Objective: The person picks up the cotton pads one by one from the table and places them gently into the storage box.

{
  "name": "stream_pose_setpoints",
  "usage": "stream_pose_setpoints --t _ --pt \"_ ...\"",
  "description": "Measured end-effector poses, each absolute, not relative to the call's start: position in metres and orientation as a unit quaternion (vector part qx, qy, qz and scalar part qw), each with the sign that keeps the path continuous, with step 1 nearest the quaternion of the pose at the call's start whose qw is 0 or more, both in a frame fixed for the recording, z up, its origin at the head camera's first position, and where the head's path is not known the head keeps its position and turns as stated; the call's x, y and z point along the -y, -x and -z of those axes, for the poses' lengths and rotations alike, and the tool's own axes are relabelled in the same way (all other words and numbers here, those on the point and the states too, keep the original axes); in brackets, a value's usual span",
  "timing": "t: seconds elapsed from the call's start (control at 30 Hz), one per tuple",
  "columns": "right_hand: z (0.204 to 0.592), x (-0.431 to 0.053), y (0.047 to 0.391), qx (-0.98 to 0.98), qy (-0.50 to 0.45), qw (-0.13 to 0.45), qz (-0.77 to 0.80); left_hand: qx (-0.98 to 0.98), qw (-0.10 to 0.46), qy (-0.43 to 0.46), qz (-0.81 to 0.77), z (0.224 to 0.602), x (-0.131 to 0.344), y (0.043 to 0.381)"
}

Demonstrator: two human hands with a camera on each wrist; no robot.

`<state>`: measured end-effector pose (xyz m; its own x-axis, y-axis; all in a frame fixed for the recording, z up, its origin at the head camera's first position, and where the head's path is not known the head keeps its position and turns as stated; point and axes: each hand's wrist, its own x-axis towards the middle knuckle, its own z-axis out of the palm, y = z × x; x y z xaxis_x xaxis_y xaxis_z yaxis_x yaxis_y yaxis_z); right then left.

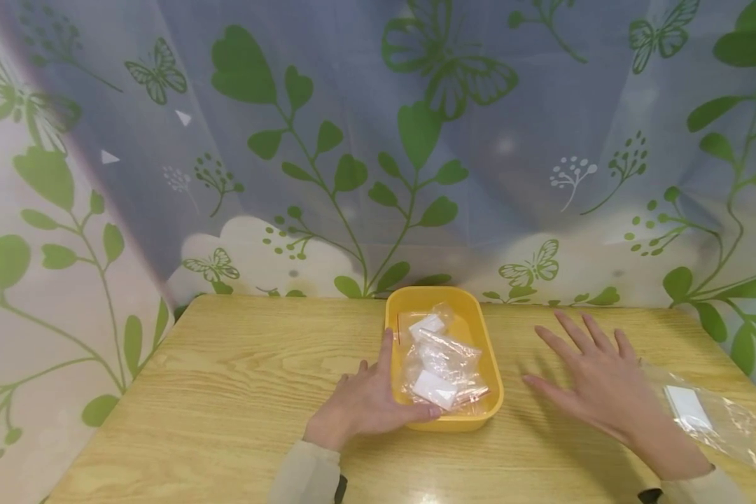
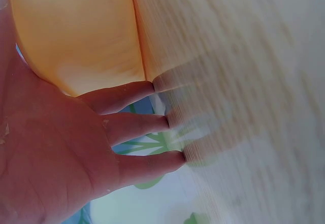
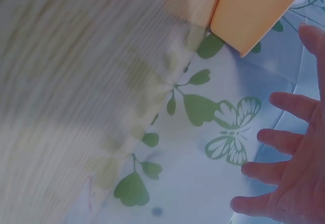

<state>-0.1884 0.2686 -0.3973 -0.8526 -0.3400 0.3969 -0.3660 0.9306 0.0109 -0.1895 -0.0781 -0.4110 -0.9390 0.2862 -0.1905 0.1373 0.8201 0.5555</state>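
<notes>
A yellow plastic tray (image 1: 493, 378) stands on the table near its back edge. Inside it lie several clear plastic bags (image 1: 444, 353) with white pieces in them. My left hand (image 1: 368, 400) rests against the tray's near left corner, index finger along the left side and thumb across the front rim. In the left wrist view its other fingers (image 2: 147, 121) look straight, their tips at the tabletop beside the tray wall. My right hand (image 1: 611, 381) is spread over the table right of the tray, holding nothing. Behind its wrist lies another clear bag (image 1: 731, 423) with a white piece (image 1: 687, 408).
The wood-grain table (image 1: 246, 378) reaches back to a curtain (image 1: 365, 175) printed with green leaves and butterflies. This curtain hangs behind the table and along its left and right sides.
</notes>
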Motion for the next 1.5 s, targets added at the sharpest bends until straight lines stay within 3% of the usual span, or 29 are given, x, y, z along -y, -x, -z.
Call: stream_pose_setpoints --t 0.27,1.1,1.5 --pt "0.401 -0.285 0.182 0.962 -0.166 0.214 -0.023 -0.945 0.135 -0.112 -0.277 0.411 0.078 0.189" --pt "0.416 -0.329 0.166 0.982 -0.096 0.16 -0.031 -0.943 0.138 -0.108 -0.281 0.412 0.079 0.188" --pt "0.423 -0.352 0.161 0.982 -0.08 0.168 -0.011 -0.943 0.136 -0.11 -0.282 0.411 0.078 0.189"
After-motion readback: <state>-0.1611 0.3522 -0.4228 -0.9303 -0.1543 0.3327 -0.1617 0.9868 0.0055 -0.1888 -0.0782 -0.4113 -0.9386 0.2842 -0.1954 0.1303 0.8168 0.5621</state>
